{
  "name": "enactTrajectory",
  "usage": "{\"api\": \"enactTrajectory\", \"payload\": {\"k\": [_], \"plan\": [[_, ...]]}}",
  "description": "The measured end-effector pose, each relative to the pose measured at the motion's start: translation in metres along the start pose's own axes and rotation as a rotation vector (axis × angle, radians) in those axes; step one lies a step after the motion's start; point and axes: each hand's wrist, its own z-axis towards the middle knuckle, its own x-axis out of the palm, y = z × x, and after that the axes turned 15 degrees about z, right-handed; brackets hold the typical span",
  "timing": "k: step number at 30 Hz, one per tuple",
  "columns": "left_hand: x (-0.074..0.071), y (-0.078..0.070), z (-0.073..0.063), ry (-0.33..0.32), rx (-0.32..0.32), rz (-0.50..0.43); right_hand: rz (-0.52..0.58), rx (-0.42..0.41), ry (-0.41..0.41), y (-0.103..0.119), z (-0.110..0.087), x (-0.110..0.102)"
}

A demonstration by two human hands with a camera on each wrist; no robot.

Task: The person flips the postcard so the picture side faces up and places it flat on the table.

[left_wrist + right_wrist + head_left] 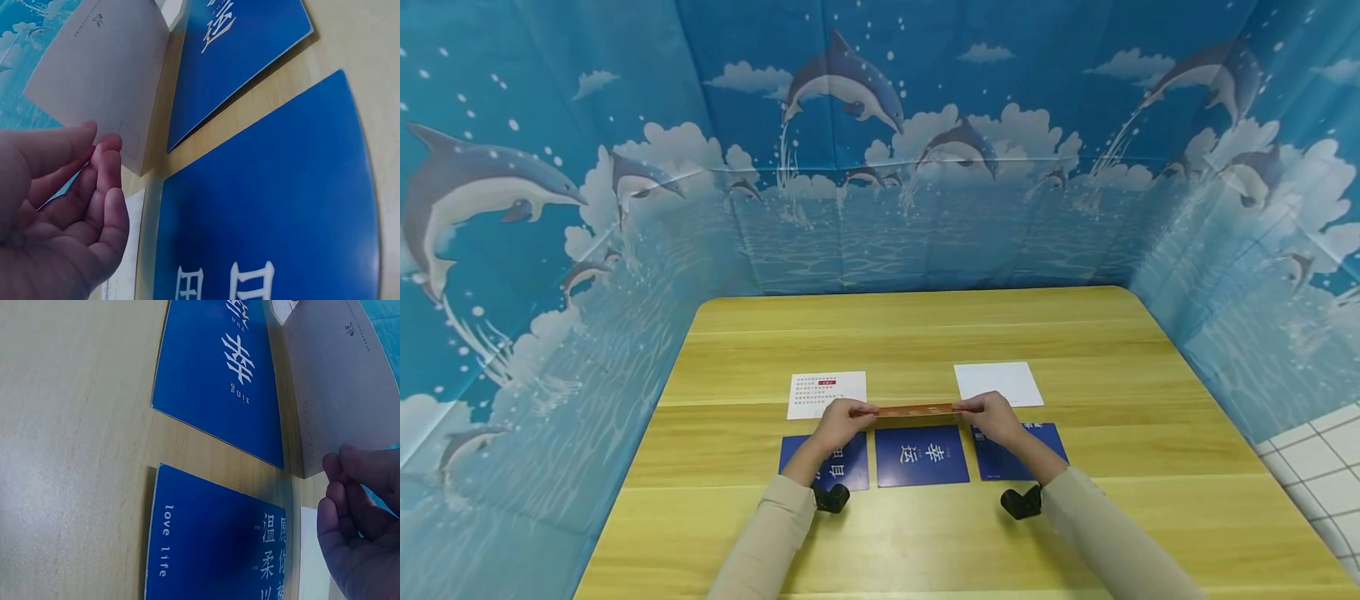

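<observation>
A postcard (917, 410) is held up on edge between both hands, its orange side showing as a thin strip in the head view. In the wrist views the same postcard (103, 69) shows a pale back with a stamp box and a row of small postcode circles (308, 428). My left hand (840, 423) pinches one end between thumb and fingertips. At the other end, my right hand (997, 418) pinches it likewise. Just in front lies a blue card (922, 457) with large white characters. Each forearm partly covers another blue card: one left (857, 454), one right (1048, 437).
Behind the hands lie a white card with printed lines (808, 400) on the left and a plain white card (1000, 379) on the right. All rest on a wooden table (917, 333). A dolphin-print curtain (925, 225) hangs around the table's back and sides.
</observation>
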Motion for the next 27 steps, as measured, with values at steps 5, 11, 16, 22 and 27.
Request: {"api": "enactTrajectory", "payload": {"k": [5, 11, 16, 22, 27], "plan": [[-0.002, -0.006, 0.002, -0.010, -0.049, 0.047, -0.002, 0.013, 0.002, 0.000, 0.001, 0.000], [-0.005, -0.010, 0.003, -0.006, -0.107, 0.033, -0.014, 0.008, 0.008, 0.001, 0.000, 0.001], [-0.007, -0.013, 0.004, 0.007, -0.077, 0.085, -0.018, 0.004, 0.007, 0.001, 0.000, 0.001], [-0.011, -0.016, 0.004, 0.023, -0.068, 0.080, -0.029, -0.009, 0.008, 0.003, 0.000, 0.002], [-0.010, -0.015, 0.005, 0.024, -0.080, 0.083, -0.014, 0.003, 0.012, 0.003, 0.001, 0.002]]}}
